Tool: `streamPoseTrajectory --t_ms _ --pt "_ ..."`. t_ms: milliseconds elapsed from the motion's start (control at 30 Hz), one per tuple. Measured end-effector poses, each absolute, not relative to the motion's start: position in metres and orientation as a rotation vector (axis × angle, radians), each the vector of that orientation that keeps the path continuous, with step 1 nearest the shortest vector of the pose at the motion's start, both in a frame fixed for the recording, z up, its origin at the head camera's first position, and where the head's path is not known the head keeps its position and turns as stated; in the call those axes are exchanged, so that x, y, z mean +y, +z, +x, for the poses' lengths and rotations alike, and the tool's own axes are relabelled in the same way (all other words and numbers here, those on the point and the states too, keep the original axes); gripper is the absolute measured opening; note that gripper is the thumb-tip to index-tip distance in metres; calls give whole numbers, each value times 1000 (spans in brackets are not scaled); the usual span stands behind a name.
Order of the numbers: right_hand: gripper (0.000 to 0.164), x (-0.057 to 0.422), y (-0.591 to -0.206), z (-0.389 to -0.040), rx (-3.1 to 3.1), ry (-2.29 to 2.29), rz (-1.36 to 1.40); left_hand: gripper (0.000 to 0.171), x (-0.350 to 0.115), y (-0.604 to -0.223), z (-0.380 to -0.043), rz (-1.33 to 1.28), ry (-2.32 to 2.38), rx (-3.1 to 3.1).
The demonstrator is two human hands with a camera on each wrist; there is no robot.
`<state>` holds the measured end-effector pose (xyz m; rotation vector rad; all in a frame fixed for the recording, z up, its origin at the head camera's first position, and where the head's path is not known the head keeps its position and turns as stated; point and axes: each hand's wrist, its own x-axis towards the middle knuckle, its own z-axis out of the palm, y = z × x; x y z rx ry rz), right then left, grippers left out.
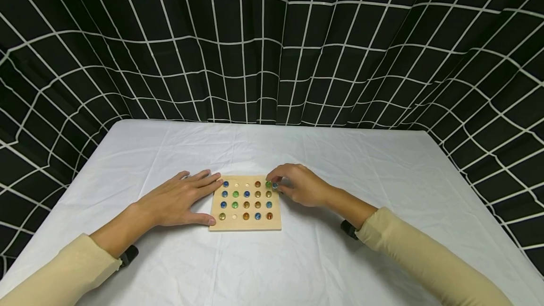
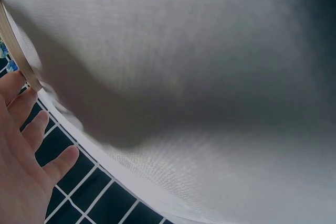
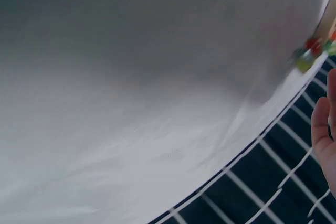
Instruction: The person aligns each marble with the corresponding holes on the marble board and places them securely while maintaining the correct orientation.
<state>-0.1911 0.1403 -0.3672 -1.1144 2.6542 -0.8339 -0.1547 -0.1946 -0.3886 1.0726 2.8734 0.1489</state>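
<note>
A pale wooden board point(image 1: 250, 225) with rows of round hollows lies on the white cloth. Glass marbles in blue, green and amber fill most hollows; two in the far row and one in the near row are bare. My left hand point(image 1: 180, 199) rests at the board's left side, fingers spread, fingertips at the far corner and thumb at the near one. At the far right corner my right hand point(image 1: 303, 185) pinches a blue marble point(image 1: 275, 185) between thumb and fingers, beside a green marble point(image 1: 268, 184). In the right wrist view, blurred coloured marbles point(image 3: 307, 56) show near the board's edge.
A white cloth point(image 1: 340, 259) with light creases covers the table. Black curtains point(image 1: 272, 51) with a white grid hang behind it and along both sides. A dark wrist strap point(image 1: 349, 229) shows below the right sleeve, another point(image 1: 129, 255) below the left.
</note>
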Motion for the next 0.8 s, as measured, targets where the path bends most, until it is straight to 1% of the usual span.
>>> streamPoseTrajectory --t_ms 433,600,800 --pt "26 107 -364 -169 2538 -819 -1342 100 -196 -389 -155 1061 158 2864" --pt "25 97 -366 -166 2512 -814 -1432 99 -196 -389 -156 1078 161 2861" --pt "24 86 -367 -164 2513 -795 -1473 99 -196 -389 -155 1087 159 2869"
